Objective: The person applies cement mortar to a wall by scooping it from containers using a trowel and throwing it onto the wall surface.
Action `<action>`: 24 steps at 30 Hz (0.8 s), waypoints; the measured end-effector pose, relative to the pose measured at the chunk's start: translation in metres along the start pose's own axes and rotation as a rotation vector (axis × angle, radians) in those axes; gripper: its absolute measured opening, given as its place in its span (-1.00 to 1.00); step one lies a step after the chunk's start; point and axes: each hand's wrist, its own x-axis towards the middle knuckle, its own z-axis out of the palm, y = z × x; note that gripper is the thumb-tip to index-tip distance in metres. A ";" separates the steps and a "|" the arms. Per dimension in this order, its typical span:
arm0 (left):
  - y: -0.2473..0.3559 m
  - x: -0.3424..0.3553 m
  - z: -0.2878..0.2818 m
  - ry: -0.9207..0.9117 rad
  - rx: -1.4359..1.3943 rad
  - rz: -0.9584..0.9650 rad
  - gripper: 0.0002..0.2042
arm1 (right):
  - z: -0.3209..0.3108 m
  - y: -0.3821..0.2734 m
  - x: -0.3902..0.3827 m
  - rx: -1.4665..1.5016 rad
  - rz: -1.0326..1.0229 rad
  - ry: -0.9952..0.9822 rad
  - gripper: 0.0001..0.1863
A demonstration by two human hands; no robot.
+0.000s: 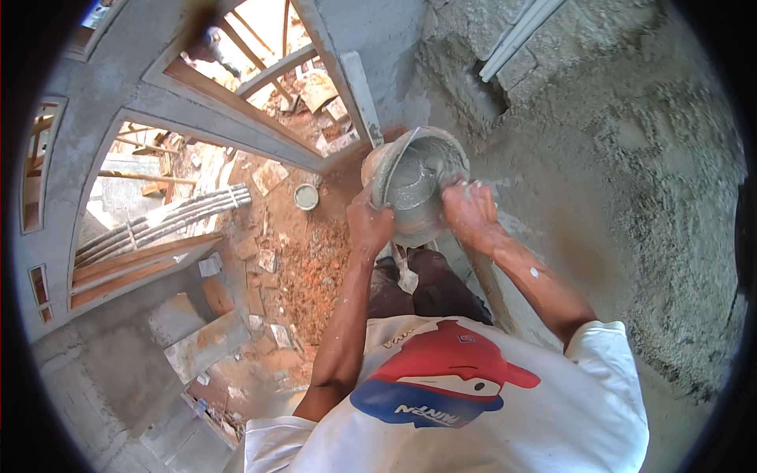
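A mortar-smeared bucket (414, 169) with wet grey mix inside is tilted in front of me, above my legs. My left hand (371, 221) is closed on its left rim, by the thin handle that arcs over the opening. My right hand (469, 209) is closed at the right rim, with wet mortar on its fingers and some blur; whether it also holds something small I cannot make out.
Rough plastered wall (631, 158) with white pipes (516, 35) is at right. An upright board (363, 94) stands beyond the bucket. Below left are a small pail (306, 197), rubble (292, 276), window openings and bundled poles (165, 221). A person (206, 47) is partly visible through an upper opening.
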 end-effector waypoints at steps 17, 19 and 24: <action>0.024 -0.019 -0.014 0.088 0.006 0.136 -0.49 | -0.030 -0.047 0.008 -0.182 0.039 -0.278 -0.79; 0.022 -0.020 -0.016 0.090 0.035 0.134 -0.48 | -0.045 -0.051 -0.005 -0.161 -0.007 -0.299 -0.78; 0.029 -0.030 -0.007 0.103 0.038 0.203 -0.44 | -0.036 -0.035 -0.003 -0.126 0.062 -0.093 -0.78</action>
